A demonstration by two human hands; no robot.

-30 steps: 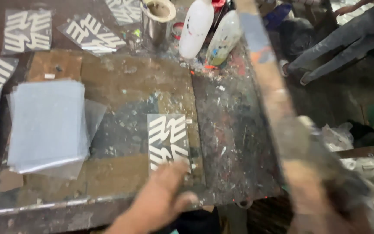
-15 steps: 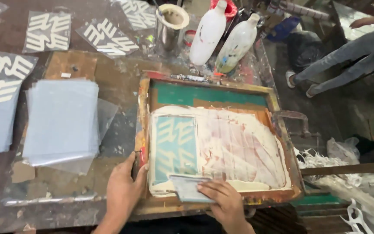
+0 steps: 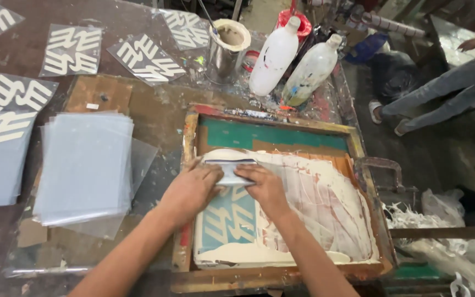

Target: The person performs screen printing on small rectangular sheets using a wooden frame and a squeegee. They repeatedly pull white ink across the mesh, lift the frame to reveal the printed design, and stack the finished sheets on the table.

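While your left hand (image 3: 193,187) and right hand (image 3: 265,187) clamp the squeegee (image 3: 232,171) on the screen frame (image 3: 189,144), expect slippery ink; grip its stiff top edge.

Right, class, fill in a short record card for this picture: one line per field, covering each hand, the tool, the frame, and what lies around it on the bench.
left hand: pressing the left end of the squeegee
right hand: pressing its right end
squeegee: pale blade, lying across the upper part of the screen
frame: wooden, flat on the bench, mesh smeared with white ink
left of frame: stack of clear sheets
far edge: printed sheets, metal tin, two plastic bottles
another person: legs at right
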